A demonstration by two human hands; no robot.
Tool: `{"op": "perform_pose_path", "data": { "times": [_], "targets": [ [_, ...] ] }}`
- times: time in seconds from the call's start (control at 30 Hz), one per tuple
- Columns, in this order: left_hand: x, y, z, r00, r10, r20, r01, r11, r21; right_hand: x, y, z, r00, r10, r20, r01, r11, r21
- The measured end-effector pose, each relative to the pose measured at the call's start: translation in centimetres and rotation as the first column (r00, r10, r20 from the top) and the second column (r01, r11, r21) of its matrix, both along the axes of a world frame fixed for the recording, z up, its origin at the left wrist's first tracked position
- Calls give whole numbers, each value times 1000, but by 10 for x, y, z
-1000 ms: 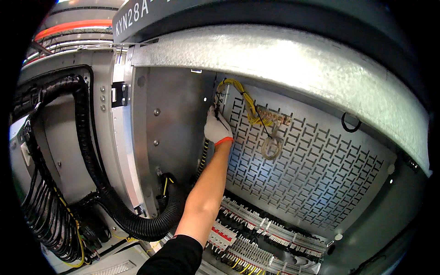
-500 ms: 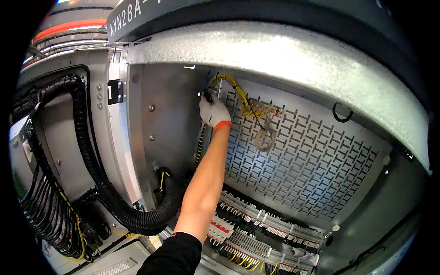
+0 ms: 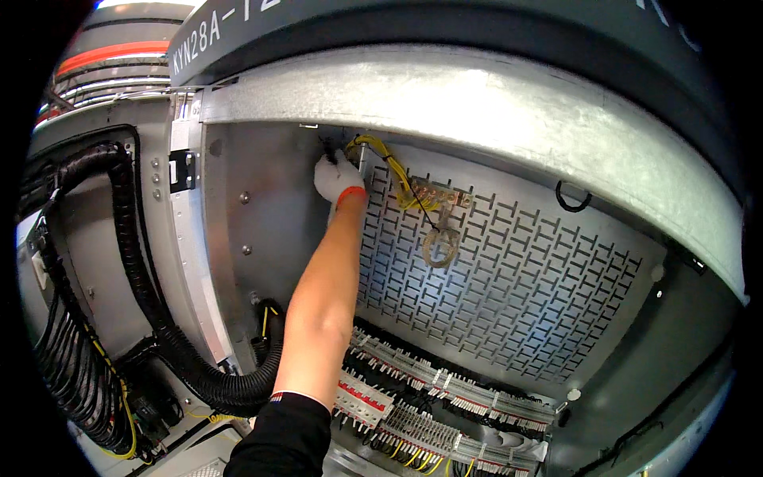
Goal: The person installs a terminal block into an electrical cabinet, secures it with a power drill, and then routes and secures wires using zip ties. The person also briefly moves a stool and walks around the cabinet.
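My left hand (image 3: 338, 176), in a pale glove with an orange cuff, reaches into the upper back corner of a metal cabinet. Its fingers are closed around something dark and thin (image 3: 327, 148), whose kind I cannot make out. Close beside the hand, a bundle of yellow wires (image 3: 385, 151) arches over and drops to a copper-coloured terminal bar (image 3: 437, 193). From this bar area hangs a pale loop (image 3: 439, 247), with a thin black strand running to it. My right hand is out of the picture.
A slotted back panel (image 3: 509, 270) fills the cabinet's rear. Below lie rows of terminal blocks (image 3: 445, 381) and red-and-white breakers (image 3: 362, 401). At left, a thick black corrugated conduit (image 3: 208, 383) bends past the door hinge (image 3: 182, 170). A galvanised beam (image 3: 445, 87) spans the top.
The view has shifted, so the cabinet sits slightly further left. My left hand has moved up and a little left relative to the yellow wires, with its fingers still closed.
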State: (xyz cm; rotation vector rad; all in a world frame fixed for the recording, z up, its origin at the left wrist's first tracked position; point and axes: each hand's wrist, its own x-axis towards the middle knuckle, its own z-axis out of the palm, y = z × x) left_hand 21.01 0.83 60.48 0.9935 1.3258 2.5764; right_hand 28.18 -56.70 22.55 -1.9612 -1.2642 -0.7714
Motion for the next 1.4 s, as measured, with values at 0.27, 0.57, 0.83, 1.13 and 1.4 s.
{"op": "perform_pose_path", "data": {
  "times": [0.27, 0.57, 0.83, 1.13, 1.4],
  "targets": [
    [-18, 8, -1, 997, -44, -65, 51, 994, 100, 0, -2, -5, 999, -1, -41, -1, 999, -55],
    [-12, -37, 1, 999, 17, -48, -16, 1000, 13, -1, 1, -9, 999, -40, 31, 40, 999, -21],
    [18, -116, 7, 756, -446, 479, 345, 894, 287, -2, 1, 1, 996, -65, 62, 67, 997, -46],
    [60, -191, -50, 699, -708, -103, 712, 702, 8, -2, 0, 6, 992, 3, 127, 0, 1000, -21],
    [79, -227, -67, 646, -416, -640, 593, 801, 78, -6, -4, 1, 998, -11, 56, 21, 983, -183]
  ]
}}
